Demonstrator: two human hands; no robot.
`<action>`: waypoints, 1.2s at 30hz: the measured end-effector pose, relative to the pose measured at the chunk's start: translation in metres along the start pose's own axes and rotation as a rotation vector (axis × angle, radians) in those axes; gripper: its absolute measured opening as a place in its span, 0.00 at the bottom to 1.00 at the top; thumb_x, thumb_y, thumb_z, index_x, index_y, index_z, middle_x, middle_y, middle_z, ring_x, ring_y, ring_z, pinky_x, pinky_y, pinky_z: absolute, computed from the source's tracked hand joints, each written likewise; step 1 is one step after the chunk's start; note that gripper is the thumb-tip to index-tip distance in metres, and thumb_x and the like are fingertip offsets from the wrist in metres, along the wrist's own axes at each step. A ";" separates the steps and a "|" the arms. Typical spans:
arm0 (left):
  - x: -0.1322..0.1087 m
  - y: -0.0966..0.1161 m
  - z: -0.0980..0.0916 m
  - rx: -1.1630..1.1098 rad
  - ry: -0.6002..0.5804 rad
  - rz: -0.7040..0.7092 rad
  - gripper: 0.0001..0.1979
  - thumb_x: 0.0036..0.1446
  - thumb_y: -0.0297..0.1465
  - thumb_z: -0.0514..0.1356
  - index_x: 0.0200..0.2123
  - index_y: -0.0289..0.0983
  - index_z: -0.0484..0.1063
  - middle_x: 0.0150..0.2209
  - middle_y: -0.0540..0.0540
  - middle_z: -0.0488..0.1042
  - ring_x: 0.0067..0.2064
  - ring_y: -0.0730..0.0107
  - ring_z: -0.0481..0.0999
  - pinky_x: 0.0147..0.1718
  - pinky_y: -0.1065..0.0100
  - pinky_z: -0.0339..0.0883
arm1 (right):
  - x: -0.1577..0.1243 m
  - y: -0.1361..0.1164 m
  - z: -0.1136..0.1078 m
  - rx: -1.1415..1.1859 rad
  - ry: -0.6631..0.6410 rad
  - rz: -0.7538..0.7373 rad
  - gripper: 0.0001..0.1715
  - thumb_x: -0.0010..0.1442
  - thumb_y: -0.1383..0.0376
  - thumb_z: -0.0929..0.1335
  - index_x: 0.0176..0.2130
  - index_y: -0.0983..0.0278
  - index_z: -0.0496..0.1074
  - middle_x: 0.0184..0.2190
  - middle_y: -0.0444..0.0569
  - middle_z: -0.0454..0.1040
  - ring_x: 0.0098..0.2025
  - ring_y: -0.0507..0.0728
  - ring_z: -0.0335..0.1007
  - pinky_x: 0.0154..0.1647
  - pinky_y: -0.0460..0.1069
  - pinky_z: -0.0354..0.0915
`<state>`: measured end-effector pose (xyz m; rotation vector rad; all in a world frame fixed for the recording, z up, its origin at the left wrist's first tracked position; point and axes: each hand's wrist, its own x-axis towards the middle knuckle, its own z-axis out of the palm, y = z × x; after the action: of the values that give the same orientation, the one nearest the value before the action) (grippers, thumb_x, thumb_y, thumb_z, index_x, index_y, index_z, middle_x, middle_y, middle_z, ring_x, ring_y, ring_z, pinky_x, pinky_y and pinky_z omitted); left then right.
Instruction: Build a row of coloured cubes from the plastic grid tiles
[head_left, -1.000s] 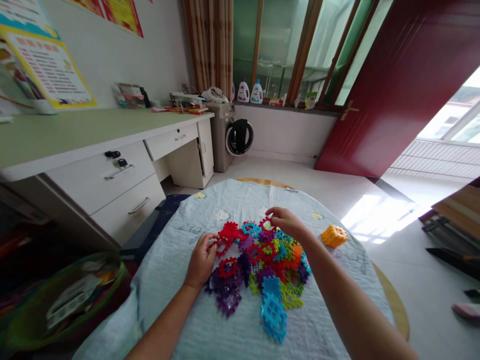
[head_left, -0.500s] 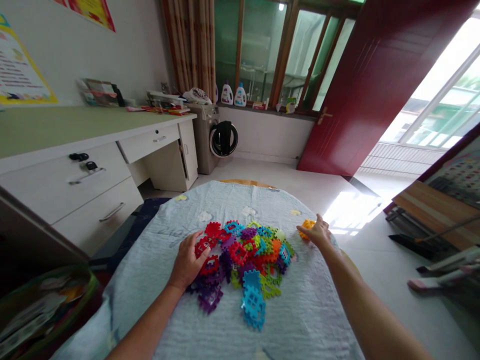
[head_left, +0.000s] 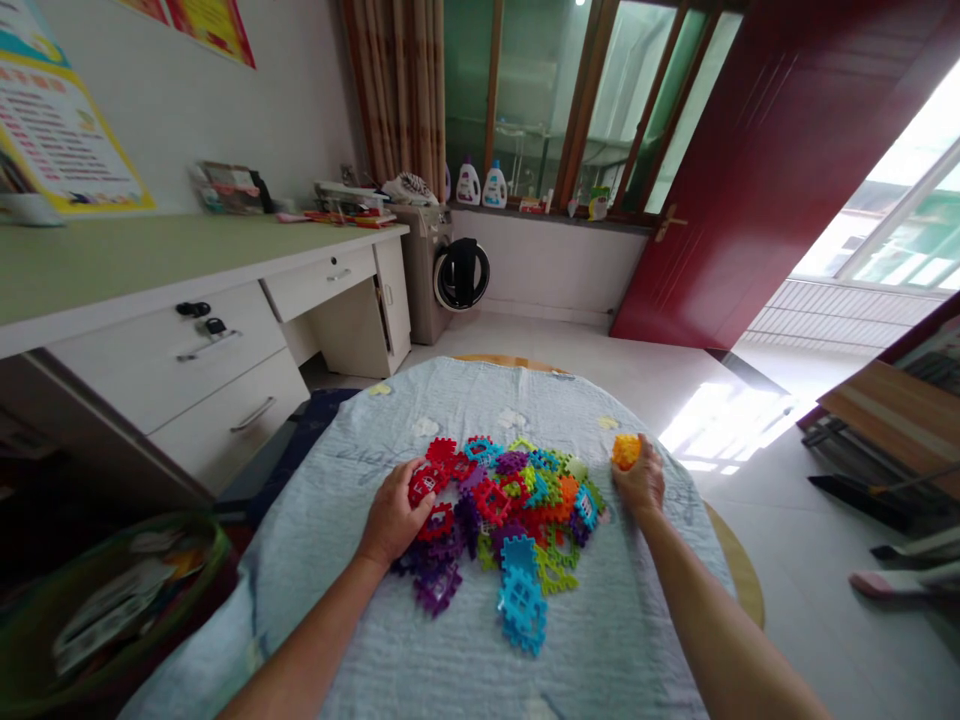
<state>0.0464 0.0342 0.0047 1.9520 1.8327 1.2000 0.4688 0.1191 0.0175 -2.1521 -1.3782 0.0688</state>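
Note:
A pile of plastic interlocking blocks in red, purple, green, blue and orange lies at the middle of the cloth-covered table. At its left edge, my left hand has thumb and fingers closed around a red interlocking block. Beside the pile, to the right, my right hand grips an orange-yellow interlocking block cluster, its fingers partly hidden behind it. Joined blue blocks stick out of the pile towards me, and purple blocks lie below my left hand.
A pale blue patterned cloth covers the round table. On the left stand a desk with drawers and a bin. Farther back are a washing machine with its door open and a red door.
My right hand has closed its fingers, spread before, around the orange-yellow block cluster. My left hand stays at the red block. The view has turned slightly left.

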 end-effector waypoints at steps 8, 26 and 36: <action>0.000 0.002 -0.002 0.000 -0.042 -0.020 0.21 0.52 0.35 0.57 0.50 0.39 0.68 0.49 0.42 0.75 0.51 0.58 0.74 0.55 0.54 0.66 | -0.028 -0.020 -0.015 0.739 -0.310 0.150 0.51 0.43 0.54 0.71 0.62 0.58 0.52 0.35 0.45 0.72 0.31 0.57 0.71 0.30 0.51 0.69; 0.000 0.008 -0.007 -0.070 -0.068 -0.146 0.11 0.55 0.35 0.53 0.39 0.40 0.70 0.36 0.48 0.75 0.36 0.67 0.75 0.40 0.64 0.71 | -0.123 -0.153 -0.016 0.797 -0.539 -0.294 0.33 0.50 0.64 0.65 0.56 0.58 0.61 0.38 0.44 0.73 0.35 0.53 0.70 0.37 0.47 0.68; 0.002 0.000 -0.004 -0.083 0.092 -0.020 0.15 0.57 0.39 0.55 0.45 0.39 0.69 0.50 0.41 0.68 0.56 0.58 0.68 0.60 0.52 0.61 | -0.127 -0.142 -0.021 0.447 -0.367 -0.341 0.23 0.55 0.63 0.63 0.51 0.60 0.70 0.44 0.50 0.75 0.48 0.60 0.70 0.54 0.55 0.62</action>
<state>0.0435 0.0347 0.0078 1.8588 1.8105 1.3586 0.3005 0.0446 0.0726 -1.5635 -1.7231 0.6039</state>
